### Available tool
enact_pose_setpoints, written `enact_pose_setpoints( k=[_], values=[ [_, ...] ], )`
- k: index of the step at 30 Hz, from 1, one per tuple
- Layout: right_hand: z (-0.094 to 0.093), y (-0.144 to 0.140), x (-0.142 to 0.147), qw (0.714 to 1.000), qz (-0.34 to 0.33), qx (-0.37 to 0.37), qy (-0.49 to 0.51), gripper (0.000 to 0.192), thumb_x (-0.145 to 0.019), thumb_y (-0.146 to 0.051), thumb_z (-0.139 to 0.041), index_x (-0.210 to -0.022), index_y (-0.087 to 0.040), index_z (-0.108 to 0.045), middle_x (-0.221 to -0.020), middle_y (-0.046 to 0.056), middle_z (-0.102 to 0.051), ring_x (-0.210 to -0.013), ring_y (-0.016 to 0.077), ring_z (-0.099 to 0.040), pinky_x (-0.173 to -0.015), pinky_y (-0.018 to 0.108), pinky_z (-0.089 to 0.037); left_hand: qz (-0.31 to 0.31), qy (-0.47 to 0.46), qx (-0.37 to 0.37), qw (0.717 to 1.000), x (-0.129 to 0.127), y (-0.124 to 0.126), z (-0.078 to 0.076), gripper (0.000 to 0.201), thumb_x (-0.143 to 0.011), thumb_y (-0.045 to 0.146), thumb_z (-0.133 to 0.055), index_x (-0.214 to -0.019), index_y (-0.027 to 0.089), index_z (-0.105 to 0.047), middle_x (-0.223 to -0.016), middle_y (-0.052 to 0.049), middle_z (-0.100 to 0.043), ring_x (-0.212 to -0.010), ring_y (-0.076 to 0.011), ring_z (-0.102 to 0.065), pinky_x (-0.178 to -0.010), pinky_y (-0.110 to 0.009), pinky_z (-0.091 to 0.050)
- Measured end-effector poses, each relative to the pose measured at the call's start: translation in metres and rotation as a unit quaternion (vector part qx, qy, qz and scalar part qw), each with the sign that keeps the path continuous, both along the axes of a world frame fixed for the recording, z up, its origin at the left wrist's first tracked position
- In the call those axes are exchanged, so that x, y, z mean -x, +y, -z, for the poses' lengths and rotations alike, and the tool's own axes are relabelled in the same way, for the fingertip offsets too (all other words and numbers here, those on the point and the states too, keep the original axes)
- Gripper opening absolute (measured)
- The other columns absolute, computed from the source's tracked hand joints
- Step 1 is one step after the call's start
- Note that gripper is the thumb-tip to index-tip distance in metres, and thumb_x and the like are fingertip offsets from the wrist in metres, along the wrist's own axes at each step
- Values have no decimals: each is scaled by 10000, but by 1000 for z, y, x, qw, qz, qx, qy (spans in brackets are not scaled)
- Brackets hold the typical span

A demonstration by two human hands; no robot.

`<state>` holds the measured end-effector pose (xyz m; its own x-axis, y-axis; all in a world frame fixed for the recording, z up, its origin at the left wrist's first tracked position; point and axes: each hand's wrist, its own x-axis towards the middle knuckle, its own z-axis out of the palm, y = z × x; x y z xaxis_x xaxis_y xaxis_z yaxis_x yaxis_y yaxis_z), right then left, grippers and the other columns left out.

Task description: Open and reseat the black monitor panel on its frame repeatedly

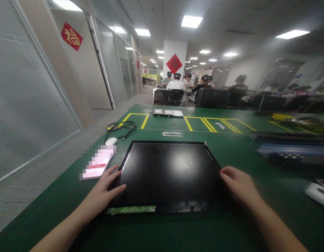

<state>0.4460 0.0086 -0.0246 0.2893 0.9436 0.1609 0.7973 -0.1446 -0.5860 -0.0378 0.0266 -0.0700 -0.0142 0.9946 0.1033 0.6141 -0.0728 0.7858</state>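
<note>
Now left hand (102,192) and right hand (239,185) flank the panel (168,171) edges.

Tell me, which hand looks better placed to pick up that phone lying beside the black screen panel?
Left, probably. The left hand rests on the screen panel at its left edge, right next to the phone. The right hand lies at the panel's far right edge.

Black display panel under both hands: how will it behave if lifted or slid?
The display panel is thin, flat and broad, so it probably flexes if lifted by one edge. Its glossy face mirrors the ceiling lights, so it is likely slick and fragile. The left hand and right hand rest on opposite edges; lying flat on the green table, it should slide rather than tip.
</note>
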Motion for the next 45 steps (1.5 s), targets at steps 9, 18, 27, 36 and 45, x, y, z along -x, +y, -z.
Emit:
enact_pose_setpoints(
  k=[9, 18, 27, 36, 45],
  values=[
    [-2, 0, 0, 1000, 8, 23, 2, 268, -733, -446, -546, -754, -253, -730, -788, 26, -772, -742, 240, -711, -651, 333, -510, 96, 143, -64, 983, 1, -14, -20, 574, -784, 538, -686, -1312, 314, -666, -1539, -114, -489, -1399, -378, -437, -1133, -539, -341],
    [0, 0, 0, 1000, 8, 13, 5, 270, -730, -450, -544, -751, -251, -725, -750, 26, -764, -712, 236, -701, -622, 329, -497, 211, 159, -36, 964, 10, -14, -48, 317, -776, 403, -730, -1088, 399, -787, -1318, -46, -710, -1203, -334, -640, -1031, -466, -489],
    [3, 1, -3, 999, 11, 45, 2, 295, -760, -449, -509, -805, -251, -723, -825, 22, -761, -774, 241, -698, -702, 354, -498, 198, 168, -75, 963, 0, -20, -53, 304, -769, 351, -729, -1061, 399, -800, -1170, -39, -777, -1067, -315, -707, -950, -414, -547],
    [2, 2, -1, 999, -3, 32, 3, 304, -757, -455, -486, -765, -262, -722, -782, 23, -764, -736, 246, -706, -653, 352, -513, 279, 200, -92, 935, 2, -15, -55, 315, -816, 244, -679, -1062, 407, -790, -1119, -24, -798, -1034, -283, -724, -940, -378, -547],
    [8, 4, -5, 1000, -2, 3, -3, 333, -743, -487, -495, -757, -260, -739, -743, 18, -765, -658, 226, -691, -594, 328, -518, 300, 229, -193, 906, -4, -21, -53, 361, -819, 120, -646, -1092, 335, -743, -1055, 8, -809, -920, -174, -756, -814, -209, -576]
  ],
)
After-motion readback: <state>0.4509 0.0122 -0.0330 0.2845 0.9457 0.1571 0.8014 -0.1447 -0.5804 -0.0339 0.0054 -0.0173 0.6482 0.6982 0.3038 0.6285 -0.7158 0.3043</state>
